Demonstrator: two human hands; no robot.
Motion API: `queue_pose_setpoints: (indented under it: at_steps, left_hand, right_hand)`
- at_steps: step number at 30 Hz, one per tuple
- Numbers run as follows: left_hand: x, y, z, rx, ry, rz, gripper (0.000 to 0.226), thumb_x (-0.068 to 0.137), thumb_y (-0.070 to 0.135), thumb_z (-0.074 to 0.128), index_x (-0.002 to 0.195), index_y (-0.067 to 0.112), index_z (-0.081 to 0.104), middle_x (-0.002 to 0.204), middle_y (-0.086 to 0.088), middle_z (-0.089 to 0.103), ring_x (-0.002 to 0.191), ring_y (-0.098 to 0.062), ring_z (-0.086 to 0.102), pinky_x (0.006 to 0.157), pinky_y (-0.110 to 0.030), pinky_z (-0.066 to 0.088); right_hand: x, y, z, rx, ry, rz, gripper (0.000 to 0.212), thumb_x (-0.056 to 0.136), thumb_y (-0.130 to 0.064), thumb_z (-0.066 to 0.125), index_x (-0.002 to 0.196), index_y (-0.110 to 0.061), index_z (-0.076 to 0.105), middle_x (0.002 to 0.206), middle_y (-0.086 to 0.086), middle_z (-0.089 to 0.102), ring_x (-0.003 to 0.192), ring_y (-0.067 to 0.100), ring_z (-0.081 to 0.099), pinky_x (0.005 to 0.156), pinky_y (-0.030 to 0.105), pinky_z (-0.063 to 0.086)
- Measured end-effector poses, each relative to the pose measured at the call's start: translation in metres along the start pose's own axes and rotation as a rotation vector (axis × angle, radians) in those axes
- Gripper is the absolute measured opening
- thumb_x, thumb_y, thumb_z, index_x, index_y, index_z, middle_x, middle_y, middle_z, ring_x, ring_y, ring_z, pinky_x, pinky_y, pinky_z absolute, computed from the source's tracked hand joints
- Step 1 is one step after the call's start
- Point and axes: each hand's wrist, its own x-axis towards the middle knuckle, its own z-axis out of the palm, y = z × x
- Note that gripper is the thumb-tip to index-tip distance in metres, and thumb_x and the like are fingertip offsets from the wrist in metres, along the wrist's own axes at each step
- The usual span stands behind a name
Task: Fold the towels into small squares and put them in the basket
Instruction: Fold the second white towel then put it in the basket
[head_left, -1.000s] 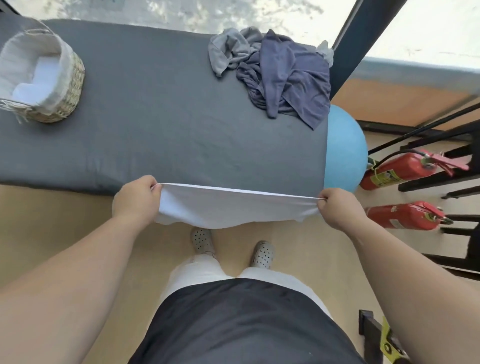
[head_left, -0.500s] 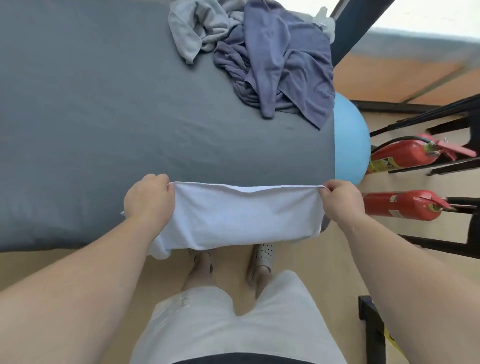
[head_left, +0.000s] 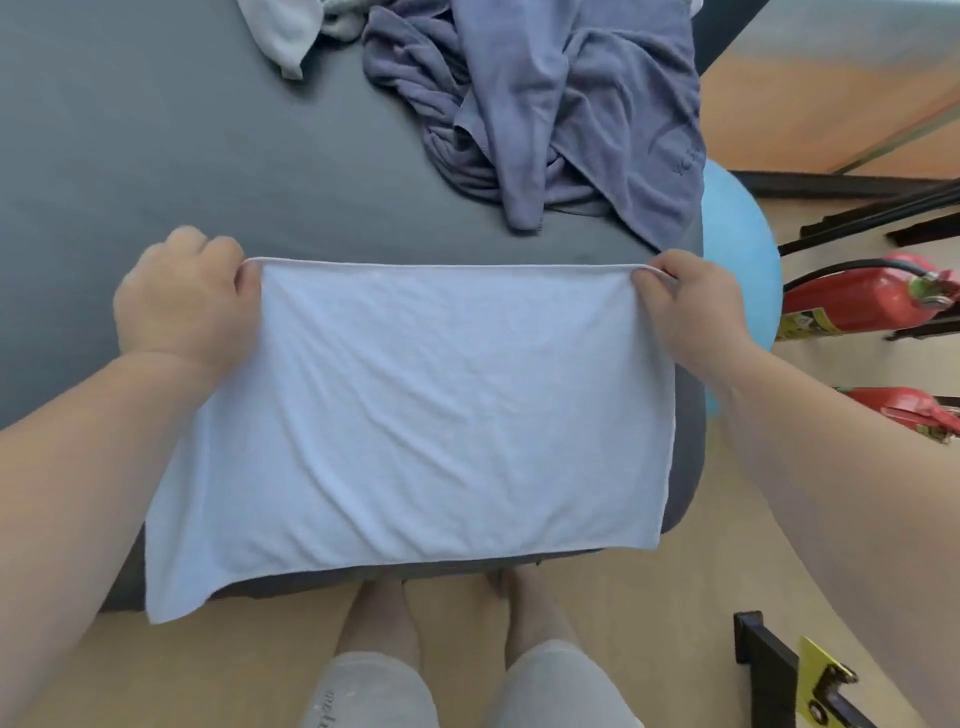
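I see the white towel (head_left: 415, 415) lying flat on the grey table (head_left: 156, 156), with its near-left corner overhanging. My left hand (head_left: 182, 301) and right hand (head_left: 691, 312) each pinch a far corner with curled fingers (head_left: 670, 264). It looks light and limp, so I judge the corners the best hold.

You have two hands: left hand (head_left: 182, 306), right hand (head_left: 691, 312). One white towel (head_left: 415, 415) at centre, one grey towel (head_left: 291, 36) at top, blue towels (head_left: 545, 104) beside it, count unclear. At right, upper extinguisher (head_left: 857, 301) and lower extinguisher (head_left: 904, 410) make two, plus one ball (head_left: 737, 244).
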Motion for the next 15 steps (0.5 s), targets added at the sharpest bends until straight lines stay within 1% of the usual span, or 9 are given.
queue_pose_setpoints:
  at_steps: [2,4,5,7,9,10,11,13,15]
  left_hand:
    - [0.015,-0.001,0.0,-0.003,0.057,0.013,0.028,0.099,0.024,0.05,0.089,-0.001,0.058,0.092,-0.024,0.047,0.083,-0.043,0.049,0.064,-0.048,0.037]
    - [0.023,0.004,-0.001,-0.014,0.093,0.022,0.023,0.095,0.026,0.053,0.101,0.004,0.058,0.103,-0.025,0.048,0.095,-0.047,0.048,0.076,-0.055,0.04]
    - [0.021,0.01,-0.002,-0.027,0.088,0.026,0.026,0.095,0.028,0.053,0.111,0.009,0.055,0.114,-0.025,0.048,0.104,-0.047,0.046,0.086,-0.058,0.038]
    - [0.005,0.029,-0.002,-0.098,0.053,0.022,0.041,0.095,0.033,0.054,0.13,0.015,0.046,0.137,-0.021,0.041,0.125,-0.046,0.038,0.102,-0.061,0.028]
    - [-0.025,0.061,-0.004,-0.166,0.03,0.047,0.055,0.095,0.041,0.052,0.144,0.017,0.04,0.153,-0.017,0.032,0.141,-0.044,0.026,0.112,-0.061,0.017]
    - [-0.044,0.08,-0.003,-0.182,0.004,0.092,0.061,0.096,0.046,0.048,0.148,0.017,0.037,0.158,-0.015,0.028,0.147,-0.041,0.019,0.115,-0.062,0.012]
    - [-0.062,0.098,-0.001,-0.185,-0.034,0.146,0.065,0.095,0.05,0.044,0.151,0.019,0.034,0.161,-0.013,0.023,0.15,-0.038,0.014,0.116,-0.063,0.007]
    - [-0.092,0.127,0.01,-0.16,-0.124,0.229,0.069,0.095,0.055,0.036,0.156,0.023,0.027,0.166,-0.009,0.013,0.153,-0.034,0.004,0.117,-0.064,0.002]
    - [-0.113,0.144,0.026,-0.121,-0.202,0.254,0.073,0.095,0.06,0.03,0.159,0.027,0.016,0.168,-0.005,0.001,0.154,-0.031,-0.004,0.117,-0.067,0.0]
  right_hand:
    - [0.012,-0.006,0.0,0.065,0.033,-0.009,0.018,0.097,-0.033,0.056,0.093,-0.018,0.065,0.087,-0.002,0.063,0.087,0.021,0.055,0.071,0.029,0.036]
    - [0.019,-0.009,0.001,0.132,0.065,0.019,0.018,0.094,-0.033,0.059,0.106,-0.022,0.065,0.097,-0.007,0.062,0.093,0.014,0.055,0.074,0.023,0.038]
    - [0.02,-0.009,0.002,0.163,0.086,0.037,0.027,0.092,-0.034,0.061,0.117,-0.024,0.062,0.104,-0.008,0.059,0.096,0.011,0.054,0.078,0.02,0.038]
    - [0.014,-0.01,0.004,0.159,0.176,0.03,0.046,0.091,-0.038,0.064,0.134,-0.025,0.053,0.117,-0.003,0.053,0.103,0.012,0.051,0.089,0.02,0.038]
    - [-0.007,-0.01,0.009,0.042,0.274,-0.048,0.056,0.091,-0.043,0.06,0.141,-0.02,0.048,0.131,0.005,0.051,0.117,0.021,0.049,0.101,0.03,0.037]
    - [-0.024,-0.011,0.015,-0.018,0.278,-0.107,0.058,0.093,-0.044,0.057,0.143,-0.018,0.047,0.138,0.008,0.049,0.126,0.025,0.047,0.107,0.037,0.036]
    - [-0.043,-0.014,0.023,-0.065,0.248,-0.167,0.059,0.095,-0.044,0.054,0.146,-0.016,0.045,0.147,0.011,0.044,0.135,0.029,0.041,0.113,0.043,0.032]
    - [-0.084,-0.019,0.044,-0.157,0.154,-0.278,0.063,0.099,-0.047,0.047,0.152,-0.016,0.039,0.161,0.013,0.028,0.15,0.033,0.024,0.121,0.049,0.018]
    - [-0.112,-0.02,0.065,-0.235,0.076,-0.358,0.069,0.1,-0.052,0.042,0.157,-0.015,0.03,0.167,0.014,0.014,0.155,0.034,0.008,0.124,0.054,0.007]
